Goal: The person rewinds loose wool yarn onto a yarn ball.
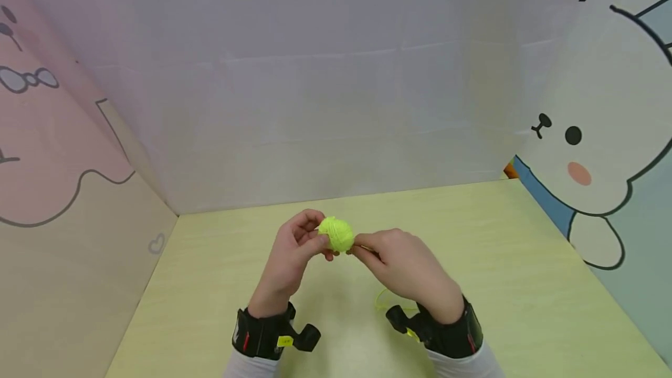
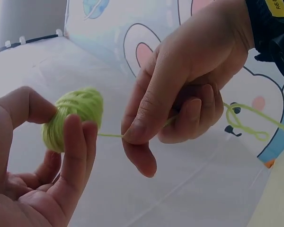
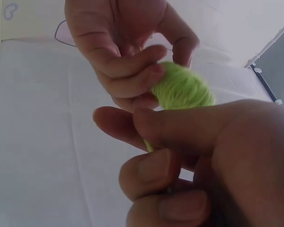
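A small ball of neon yellow-green yarn (image 1: 338, 234) is held above the table between the thumb and fingers of my left hand (image 1: 294, 249). In the left wrist view, a strand of yarn (image 2: 111, 135) runs taut from the ball (image 2: 78, 116) to my right hand (image 2: 180, 90), which pinches it between thumb and index finger. The strand comes out behind the curled fingers of that hand and trails off to the right in a loose loop (image 2: 246, 130). From the right wrist view, the ball (image 3: 182, 87) sits just beyond my right thumb (image 3: 180, 127).
The pale yellow table (image 1: 210, 308) lies under both hands. Loose yarn (image 1: 381, 299) hangs below my right hand. A white sheet (image 1: 325, 104) stands behind the table, with cartoon-printed panels (image 1: 593, 150) at the sides. Each wrist wears a black camera band (image 1: 262, 331).
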The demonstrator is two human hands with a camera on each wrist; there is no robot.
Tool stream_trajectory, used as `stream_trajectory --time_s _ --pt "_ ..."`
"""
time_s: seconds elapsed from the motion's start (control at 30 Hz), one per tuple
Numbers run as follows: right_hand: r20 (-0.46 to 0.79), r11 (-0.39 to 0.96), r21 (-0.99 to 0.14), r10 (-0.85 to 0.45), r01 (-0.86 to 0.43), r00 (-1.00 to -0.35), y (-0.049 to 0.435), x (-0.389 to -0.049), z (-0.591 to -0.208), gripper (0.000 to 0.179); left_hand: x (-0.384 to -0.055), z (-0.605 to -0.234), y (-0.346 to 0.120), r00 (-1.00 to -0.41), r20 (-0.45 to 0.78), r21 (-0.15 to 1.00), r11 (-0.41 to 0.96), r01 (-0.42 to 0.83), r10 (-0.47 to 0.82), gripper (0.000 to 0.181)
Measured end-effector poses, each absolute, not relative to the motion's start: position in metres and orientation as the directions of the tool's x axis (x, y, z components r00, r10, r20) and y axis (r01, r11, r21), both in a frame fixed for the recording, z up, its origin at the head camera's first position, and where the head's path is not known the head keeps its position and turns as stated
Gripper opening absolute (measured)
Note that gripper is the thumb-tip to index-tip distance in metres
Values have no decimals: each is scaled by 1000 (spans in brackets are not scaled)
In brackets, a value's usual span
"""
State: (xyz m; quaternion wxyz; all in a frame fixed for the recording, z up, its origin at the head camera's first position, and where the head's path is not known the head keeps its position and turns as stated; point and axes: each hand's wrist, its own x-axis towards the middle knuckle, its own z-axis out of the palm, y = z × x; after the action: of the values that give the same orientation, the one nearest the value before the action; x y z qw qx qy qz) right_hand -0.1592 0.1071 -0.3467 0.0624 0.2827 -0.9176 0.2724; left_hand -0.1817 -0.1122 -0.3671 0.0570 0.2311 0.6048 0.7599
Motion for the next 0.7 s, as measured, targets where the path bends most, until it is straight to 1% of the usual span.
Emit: stream_trajectory --time_s 0.1,0.2,0.27,0.37,0.47,0.53,0.7 --pt "234 666 -464 -544 -584 -806 104 -156 -348 11 -183 -367 -111 -933 258 946 -261 191 252 21" --pt "228 638 -454 -592 -622 -773 102 -154 -348 12 -186 -368 -109 -956 243 951 -233 202 163 22" --pt "249 625 -441 -604 -644 -757 102 -153 -347 13 -187 -370 -108 -962 247 958 -178 224 119 23" --pt "318 607 -430 -591 -668 -741 104 -150 -343 12 -187 -371 -107 -960 269 963 -13 269 82 25" --pt "421 589 -428 -542 -686 -727 108 -148 -338 10 -187 -372 -105 -947 307 935 156 319 95 28" --pt "494 581 -427 -492 -693 -717 111 -148 -336 8 -186 -371 -105 -934 330 908 227 353 134 29" --pt "637 579 -419 -362 -699 -681 119 -149 -332 7 -184 -368 -103 -896 348 870 261 418 276 34"
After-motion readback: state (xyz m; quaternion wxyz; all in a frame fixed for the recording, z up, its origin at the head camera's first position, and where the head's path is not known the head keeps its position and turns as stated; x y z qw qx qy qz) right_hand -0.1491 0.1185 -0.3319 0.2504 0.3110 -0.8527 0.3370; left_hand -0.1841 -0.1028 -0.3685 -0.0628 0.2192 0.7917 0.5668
